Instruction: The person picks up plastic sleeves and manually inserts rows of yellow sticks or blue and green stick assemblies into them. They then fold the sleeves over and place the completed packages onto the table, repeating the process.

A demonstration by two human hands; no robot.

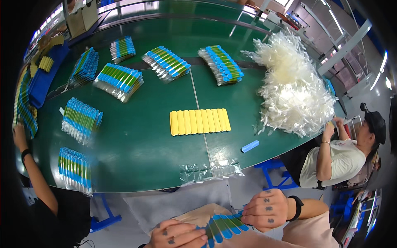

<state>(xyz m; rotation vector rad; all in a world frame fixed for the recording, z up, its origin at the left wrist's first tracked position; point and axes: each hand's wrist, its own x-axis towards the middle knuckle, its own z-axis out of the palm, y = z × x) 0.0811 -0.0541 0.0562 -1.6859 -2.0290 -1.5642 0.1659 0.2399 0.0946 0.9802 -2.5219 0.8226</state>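
The left hand (180, 234) and right hand (265, 210) grip opposite ends of a fan of blue-and-green, round-ended flat strips (225, 226) over the lap (306, 232); uneven pressure could let middle strips slip out.

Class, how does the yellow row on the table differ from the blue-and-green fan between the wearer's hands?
The yellow row is plain yellow; the blue-and-green fan has blue ends and green middles. The yellow row lies on the green table; the blue-and-green fan is held between the left hand and right hand. Both are slim, round-ended strips set side by side.
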